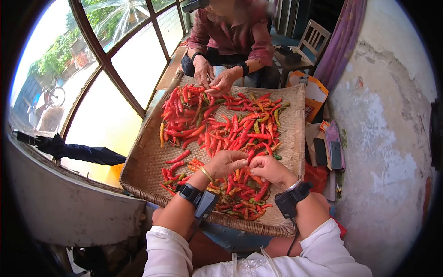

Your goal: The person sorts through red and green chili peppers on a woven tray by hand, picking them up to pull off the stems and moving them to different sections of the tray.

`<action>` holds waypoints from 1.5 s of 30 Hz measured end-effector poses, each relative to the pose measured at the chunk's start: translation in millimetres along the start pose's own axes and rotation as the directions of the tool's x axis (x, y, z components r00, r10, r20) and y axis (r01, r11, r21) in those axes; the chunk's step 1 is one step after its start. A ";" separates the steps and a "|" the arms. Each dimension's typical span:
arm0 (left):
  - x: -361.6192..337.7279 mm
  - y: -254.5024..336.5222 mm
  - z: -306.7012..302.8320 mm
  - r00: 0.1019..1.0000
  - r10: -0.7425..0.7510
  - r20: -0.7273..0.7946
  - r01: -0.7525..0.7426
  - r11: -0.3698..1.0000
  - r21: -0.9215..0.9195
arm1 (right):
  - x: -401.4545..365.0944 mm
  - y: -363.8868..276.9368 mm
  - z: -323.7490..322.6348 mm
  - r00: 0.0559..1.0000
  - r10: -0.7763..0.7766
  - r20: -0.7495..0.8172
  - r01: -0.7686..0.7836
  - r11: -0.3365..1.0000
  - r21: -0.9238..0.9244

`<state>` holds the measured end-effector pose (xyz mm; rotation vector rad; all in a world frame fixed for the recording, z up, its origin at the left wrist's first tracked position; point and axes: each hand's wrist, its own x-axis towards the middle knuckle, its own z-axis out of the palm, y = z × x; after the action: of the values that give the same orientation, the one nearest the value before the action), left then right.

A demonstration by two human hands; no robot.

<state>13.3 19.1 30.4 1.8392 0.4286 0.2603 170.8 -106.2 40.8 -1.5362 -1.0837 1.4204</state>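
Note:
Red chili peppers (226, 134), some green or orange, lie in heaps on a wide woven tray (290, 134). Over the near part of the heap is my left hand (226, 164), its thumb and fingers drawn together; what they hold is too small to name. Close to its right, my right hand (272, 171) is pinched at the fingertips near a red pepper, and its grip is not clear. Small peppers (242, 201) lie below both hands.
Across the tray sits another person (230, 32), both hands over the far heap. A folded umbrella (87, 152) lies at left by the window. At right are a wall (383, 129), phones (335, 154), an orange box (316, 94) and a wooden chair (307, 48).

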 end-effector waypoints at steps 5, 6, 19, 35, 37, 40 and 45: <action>-4.0 -1.2 10.6 0.988 0.005 0.155 0.007 0.997 -0.072 | -0.1 0.3 -6.6 0.999 -0.013 0.045 -0.003 0.943 0.334; -4.1 -0.7 9.7 0.988 0.005 0.156 0.007 0.997 -0.072 | 0.2 0.5 -7.0 0.999 -0.014 0.044 -0.002 0.942 0.334; -20.2 18.0 -46.5 0.953 -0.300 0.043 0.300 0.954 0.014 | 6.9 10.9 -9.0 0.998 -0.052 -0.042 0.038 0.955 -0.295; -1.3 -26.8 24.5 0.985 -0.052 0.166 -0.026 0.901 0.433 | 6.8 23.9 -0.2 0.934 -0.306 0.183 0.328 0.537 -0.777; -5.9 -28.0 32.4 0.952 -0.099 0.288 -0.076 0.838 0.541 | 4.9 23.0 0.5 0.968 -0.051 0.246 0.236 0.520 -0.821; -8.5 -37.3 39.4 0.884 -0.175 0.433 -0.116 0.817 0.565 | 4.8 24.6 1.1 0.945 -0.054 0.323 0.295 0.569 -0.768; -9.5 -34.3 39.2 0.878 -0.218 0.426 -0.112 0.772 0.625 | 3.8 22.9 2.6 0.919 0.041 0.392 0.288 0.607 -0.741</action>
<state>14.4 -9.9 -13.9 2.4604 0.2250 -0.4489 170.2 -110.6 17.8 -1.7271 -2.2510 1.1968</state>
